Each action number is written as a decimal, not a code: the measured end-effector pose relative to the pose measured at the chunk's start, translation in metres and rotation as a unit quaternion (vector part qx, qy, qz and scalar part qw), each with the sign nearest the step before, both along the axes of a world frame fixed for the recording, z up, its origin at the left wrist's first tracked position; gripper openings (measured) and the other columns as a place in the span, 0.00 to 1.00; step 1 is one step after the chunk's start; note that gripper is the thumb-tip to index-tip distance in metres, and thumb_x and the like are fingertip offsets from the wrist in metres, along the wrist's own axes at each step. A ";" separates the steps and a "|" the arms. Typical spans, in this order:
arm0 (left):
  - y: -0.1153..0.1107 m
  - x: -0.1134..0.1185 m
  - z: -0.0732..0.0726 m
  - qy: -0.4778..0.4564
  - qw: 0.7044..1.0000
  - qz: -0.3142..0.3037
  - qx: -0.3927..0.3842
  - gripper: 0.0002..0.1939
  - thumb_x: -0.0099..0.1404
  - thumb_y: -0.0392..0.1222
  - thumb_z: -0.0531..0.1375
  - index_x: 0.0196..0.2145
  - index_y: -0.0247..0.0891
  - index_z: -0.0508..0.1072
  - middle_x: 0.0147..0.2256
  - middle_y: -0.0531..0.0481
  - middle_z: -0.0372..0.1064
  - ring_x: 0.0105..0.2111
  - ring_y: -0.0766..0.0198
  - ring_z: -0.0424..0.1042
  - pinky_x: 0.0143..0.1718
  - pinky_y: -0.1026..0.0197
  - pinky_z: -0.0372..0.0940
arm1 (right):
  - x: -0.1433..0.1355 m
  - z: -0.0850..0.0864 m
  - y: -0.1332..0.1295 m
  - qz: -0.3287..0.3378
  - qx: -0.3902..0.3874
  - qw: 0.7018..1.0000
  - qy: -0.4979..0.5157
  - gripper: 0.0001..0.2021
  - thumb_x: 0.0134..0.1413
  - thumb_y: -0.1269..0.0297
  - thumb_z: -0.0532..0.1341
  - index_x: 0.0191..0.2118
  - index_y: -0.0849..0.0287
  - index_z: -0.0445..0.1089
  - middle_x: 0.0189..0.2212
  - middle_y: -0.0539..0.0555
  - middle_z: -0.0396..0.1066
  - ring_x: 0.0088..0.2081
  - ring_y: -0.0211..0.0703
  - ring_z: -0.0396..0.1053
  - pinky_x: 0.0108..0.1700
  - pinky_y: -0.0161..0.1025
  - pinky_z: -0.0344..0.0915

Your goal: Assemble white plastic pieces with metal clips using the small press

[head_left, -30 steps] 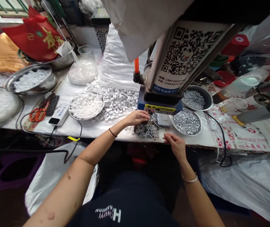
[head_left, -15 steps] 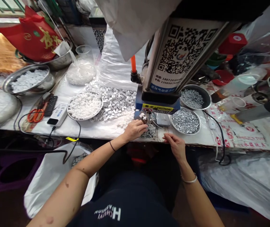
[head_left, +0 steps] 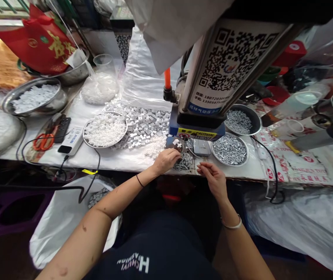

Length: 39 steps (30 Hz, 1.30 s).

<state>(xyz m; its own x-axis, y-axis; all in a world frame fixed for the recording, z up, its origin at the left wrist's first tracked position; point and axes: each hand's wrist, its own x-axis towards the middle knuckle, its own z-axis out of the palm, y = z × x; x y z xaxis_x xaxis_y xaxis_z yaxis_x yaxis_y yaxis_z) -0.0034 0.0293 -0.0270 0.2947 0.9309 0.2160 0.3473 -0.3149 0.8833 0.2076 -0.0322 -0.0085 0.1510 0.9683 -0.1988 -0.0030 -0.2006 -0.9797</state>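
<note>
My left hand (head_left: 166, 160) is closed, fingertips pressed together beside a small pile of metal pins (head_left: 184, 161) at the table's front edge. Whatever it may pinch is hidden. Just beyond those fingertips, a small white plastic piece (head_left: 177, 143) sits under the head of a blue pneumatic press (head_left: 197, 130). To the right, at the table edge, my right hand (head_left: 214, 177) has its thumb and forefinger pinched together; anything between them is too small to name. A bowl of metal pins (head_left: 229, 150) stands beyond it.
Left of the press lie a heap of grey-white plastic pieces (head_left: 145, 124) and a bowl of white beads (head_left: 105, 130). A power strip (head_left: 71, 142) and orange scissors (head_left: 43, 142) are farther left. A second pin bowl (head_left: 239, 121) stands right, near clear cups (head_left: 290, 127).
My right hand has shifted slightly left, toward the pin pile. My left hand has drawn back a little from the white piece, which now shows more fully.
</note>
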 end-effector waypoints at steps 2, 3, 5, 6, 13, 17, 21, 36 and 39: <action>-0.004 0.001 0.006 -0.090 0.991 0.041 -0.086 0.08 0.59 0.43 0.59 0.34 0.39 0.75 0.33 0.46 0.72 0.35 0.62 0.69 0.41 0.59 0.62 | -0.009 0.006 0.001 -0.002 0.015 1.000 0.009 0.15 0.43 0.53 0.67 0.35 0.57 0.72 0.31 0.52 0.76 0.32 0.41 0.74 0.40 0.42 0.73; -0.006 0.002 0.010 -0.148 0.976 0.059 -0.148 0.09 0.58 0.43 0.61 0.36 0.38 0.75 0.32 0.47 0.72 0.32 0.64 0.69 0.38 0.61 0.64 | -0.015 0.009 0.001 -0.006 0.032 0.999 0.008 0.14 0.43 0.54 0.67 0.34 0.57 0.72 0.31 0.52 0.76 0.32 0.41 0.74 0.40 0.42 0.72; -0.011 0.005 0.018 -0.266 0.917 0.075 -0.288 0.12 0.55 0.41 0.63 0.37 0.35 0.75 0.30 0.48 0.73 0.28 0.67 0.69 0.31 0.64 0.64 | -0.028 0.013 0.003 -0.019 0.082 0.996 -0.007 0.11 0.44 0.56 0.67 0.33 0.56 0.73 0.32 0.53 0.76 0.35 0.43 0.74 0.42 0.43 0.72; -0.013 0.006 0.022 -0.318 0.877 0.074 -0.352 0.12 0.53 0.40 0.65 0.36 0.33 0.75 0.29 0.49 0.73 0.26 0.69 0.69 0.29 0.66 0.63 | -0.034 0.014 0.003 -0.023 0.111 0.993 -0.023 0.10 0.45 0.57 0.67 0.32 0.56 0.73 0.33 0.53 0.76 0.36 0.44 0.74 0.43 0.44 0.71; -0.026 0.011 0.035 -0.463 0.724 0.064 -0.508 0.08 0.53 0.36 0.66 0.32 0.32 0.73 0.26 0.51 0.72 0.24 0.73 0.70 0.24 0.72 0.64 | -0.064 0.007 0.009 0.002 0.242 0.956 -0.163 0.04 0.50 0.60 0.64 0.32 0.51 0.74 0.36 0.51 0.75 0.40 0.44 0.72 0.46 0.45 0.68; -0.027 0.010 0.035 -0.490 0.703 0.072 -0.510 0.05 0.54 0.33 0.64 0.31 0.31 0.73 0.26 0.51 0.71 0.23 0.74 0.70 0.24 0.73 0.64 | -0.065 0.006 0.010 0.006 0.255 0.952 -0.170 0.03 0.50 0.61 0.64 0.32 0.50 0.75 0.35 0.51 0.76 0.38 0.43 0.72 0.44 0.44 0.68; -0.026 0.010 0.034 -0.493 0.702 0.078 -0.508 0.04 0.55 0.33 0.64 0.30 0.32 0.72 0.26 0.52 0.71 0.24 0.74 0.70 0.26 0.72 0.65 | -0.064 0.006 0.010 0.000 0.239 0.956 -0.171 0.03 0.50 0.60 0.64 0.32 0.50 0.75 0.34 0.51 0.76 0.38 0.44 0.72 0.44 0.44 0.69; 0.013 -0.029 0.011 -0.237 0.930 0.075 -0.269 0.14 0.57 0.47 0.62 0.38 0.35 0.74 0.32 0.46 0.72 0.33 0.62 0.71 0.37 0.59 0.65 | -0.057 0.007 0.017 -0.003 0.221 0.937 -0.272 0.07 0.52 0.59 0.62 0.36 0.50 0.77 0.33 0.50 0.77 0.36 0.46 0.74 0.42 0.42 0.70; 0.053 -0.064 -0.005 0.010 0.972 0.235 -0.024 0.10 0.59 0.40 0.59 0.39 0.37 0.74 0.39 0.43 0.69 0.41 0.57 0.67 0.44 0.55 0.61 | -0.054 0.005 0.013 -0.012 0.171 0.958 -0.231 0.09 0.52 0.58 0.61 0.37 0.51 0.76 0.36 0.51 0.77 0.39 0.47 0.74 0.44 0.42 0.70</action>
<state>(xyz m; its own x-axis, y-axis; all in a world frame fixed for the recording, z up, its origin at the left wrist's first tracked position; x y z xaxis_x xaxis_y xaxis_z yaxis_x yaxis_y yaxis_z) -0.0677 0.0827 -0.0317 -0.1623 0.9722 0.1685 0.4607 -0.0763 0.8843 0.1536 -0.0193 -0.0033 0.1692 0.9602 0.2221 0.4465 0.1262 -0.8859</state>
